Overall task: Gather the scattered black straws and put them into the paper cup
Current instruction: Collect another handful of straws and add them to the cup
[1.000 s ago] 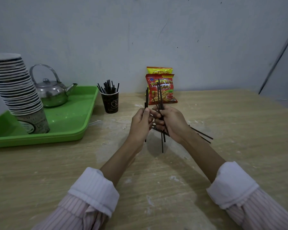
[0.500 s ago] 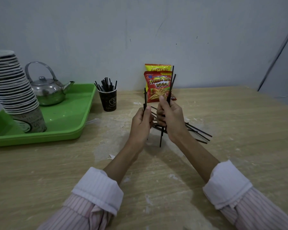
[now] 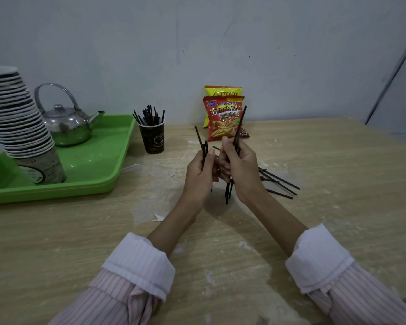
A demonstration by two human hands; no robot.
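1. Black straws (image 3: 280, 179) not yet gathered lie crossed on the worktop (image 3: 326, 156), right of centre, just behind the right hand.
2. Green tray (image 3: 99, 158), far left. It carries a leaning cup stack (image 3: 17, 118) and a metal kettle (image 3: 67, 126). Neither looks part of the job.
3. Snack bags (image 3: 223, 118), far centre, propped against the wall.
4. Paper cup (image 3: 152, 139), upright just right of the tray. A standing bunch (image 3: 148, 116) of straws fills it, so part of the work is done.
5. Left hand (image 3: 201, 170), mid-worktop: grip curled round a few upright straws, the left bundle (image 3: 203, 146), thumb pressed against them.
6. Right hand (image 3: 240, 167), touching the left: grip pinching the right bundle (image 3: 240, 123), tips up, lower ends hanging below the palm.
7. Progress, by my reading: about midway. Both bundles need joining and dropping into the cup, and the loose pile is left to collect.
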